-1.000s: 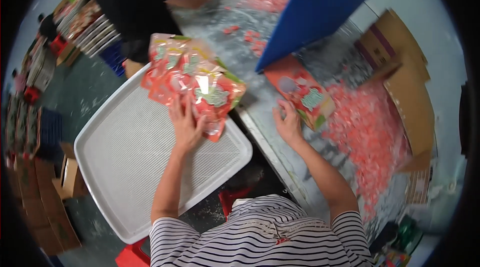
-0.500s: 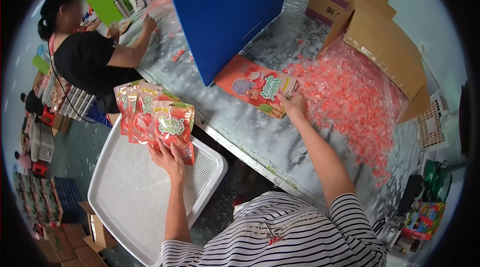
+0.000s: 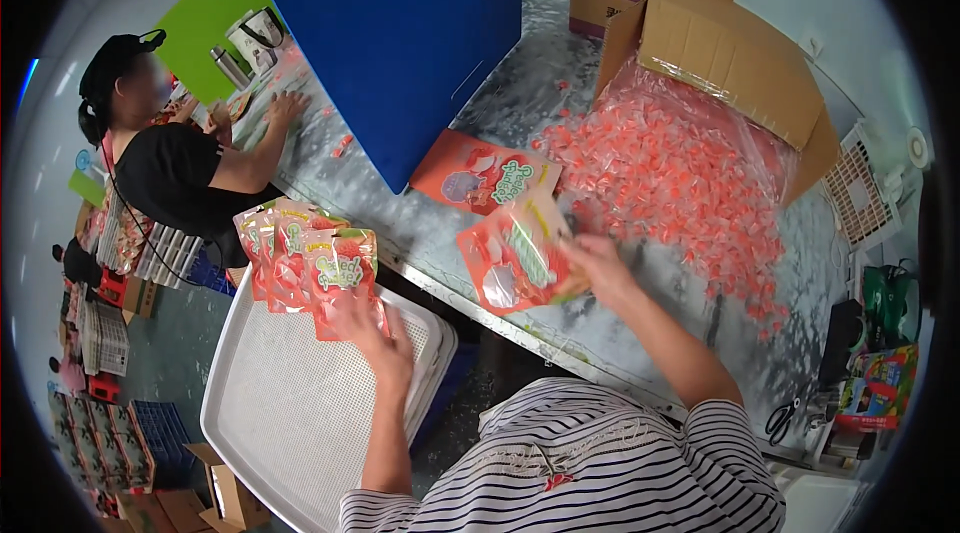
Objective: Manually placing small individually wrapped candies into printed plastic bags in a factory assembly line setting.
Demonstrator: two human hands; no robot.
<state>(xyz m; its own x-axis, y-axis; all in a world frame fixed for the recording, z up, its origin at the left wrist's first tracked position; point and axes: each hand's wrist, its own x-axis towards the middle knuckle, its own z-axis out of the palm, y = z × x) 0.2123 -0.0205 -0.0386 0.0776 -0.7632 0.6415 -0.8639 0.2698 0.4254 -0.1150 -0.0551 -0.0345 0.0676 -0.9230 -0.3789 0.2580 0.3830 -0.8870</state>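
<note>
My right hand (image 3: pixel 603 271) pinches the edge of a red printed candy pouch (image 3: pixel 512 258), held tilted above the table's front edge. Behind it, another flat red pouch (image 3: pixel 470 171) lies on the table against the blue divider. My left hand (image 3: pixel 375 338), slightly blurred, has its fingers apart at the near end of several overlapping filled pouches (image 3: pixel 325 258). Those pouches rest at the far end of a white perforated tray (image 3: pixel 290 383). Right of the held pouch spreads a large heap of pink wrapped candies (image 3: pixel 670 188).
A tall blue divider (image 3: pixel 400 43) stands on the grey table (image 3: pixel 530 68). An open carton (image 3: pixel 740 48) lies tipped behind the candies. A co-worker in black (image 3: pixel 165 158) works beyond the divider. Scissors (image 3: pixel 783 420) and a plastic basket (image 3: pixel 862 183) are at the right.
My right hand has lifted a pouch off the table toward me, and another pouch shows where it lay. My left hand has shifted slightly nearer to me, off the top pouch's middle.
</note>
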